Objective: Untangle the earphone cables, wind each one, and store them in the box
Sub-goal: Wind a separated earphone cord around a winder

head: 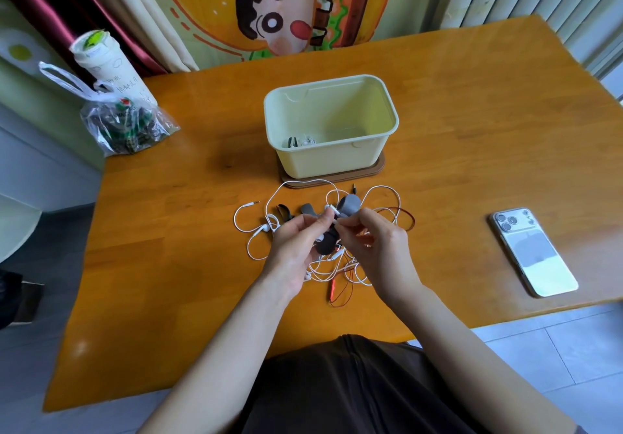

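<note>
A tangle of white earphone cables (320,194) and a thin red cable (340,290) lies on the wooden table (472,130) in front of the cream box (332,155). My left hand (296,244) and my right hand (377,244) hover over the heap, and both pinch a white earphone cable between the fingertips near an earbud (332,209). Grey straps (349,206) and a black strap (283,212) lie among the cables. Inside the box a wound earphone (298,141) sits at the front left corner.
The box stands on a brown lid (371,170). A phone (532,251) lies face down at the right, near the table's front edge. A plastic bag (124,123) and a paper cup (108,62) sit at the back left corner.
</note>
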